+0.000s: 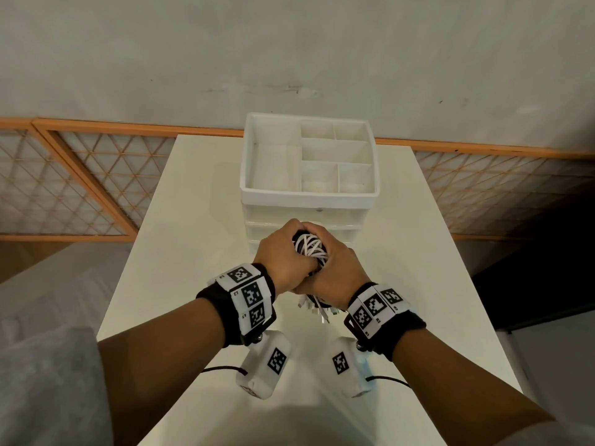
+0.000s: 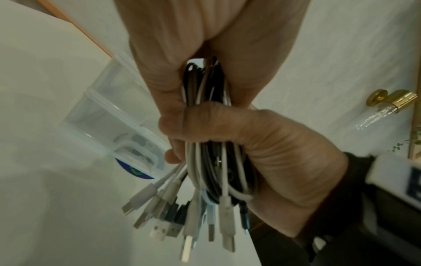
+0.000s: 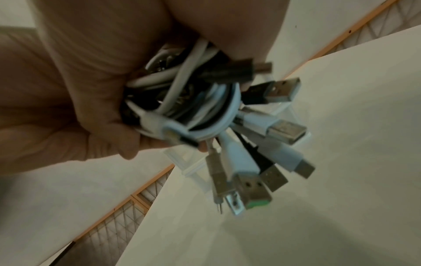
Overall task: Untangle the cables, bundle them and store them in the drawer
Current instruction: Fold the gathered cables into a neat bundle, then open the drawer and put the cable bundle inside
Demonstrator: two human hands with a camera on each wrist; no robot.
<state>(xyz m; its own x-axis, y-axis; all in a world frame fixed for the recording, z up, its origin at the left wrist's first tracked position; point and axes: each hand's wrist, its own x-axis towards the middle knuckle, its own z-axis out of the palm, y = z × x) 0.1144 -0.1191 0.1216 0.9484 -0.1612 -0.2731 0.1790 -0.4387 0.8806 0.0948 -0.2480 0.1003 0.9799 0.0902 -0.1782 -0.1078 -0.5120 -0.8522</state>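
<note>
A bundle of white and black cables [image 1: 309, 247] is held above the white table [image 1: 180, 252], just in front of the white drawer unit [image 1: 254, 175]. My left hand [image 1: 277, 252] and right hand [image 1: 338, 272] both grip it, fingers curled round the coils from either side. Several USB plug ends [image 1: 317, 312] hang out below my hands. The left wrist view shows the bundle [image 2: 212, 162] squeezed in the right hand [image 2: 273, 147], plugs [image 2: 182, 216] dangling. The right wrist view shows the coils [image 3: 182, 100] and plugs [image 3: 262, 162] close up.
The drawer unit carries an open top tray with several empty compartments [image 1: 277, 165]. Its drawer fronts [image 1: 283, 217] are partly hidden behind my hands. An orange-framed lattice screen [image 1: 80, 175] stands behind the table on both sides, and a brass door handle [image 2: 391, 102] shows at the right.
</note>
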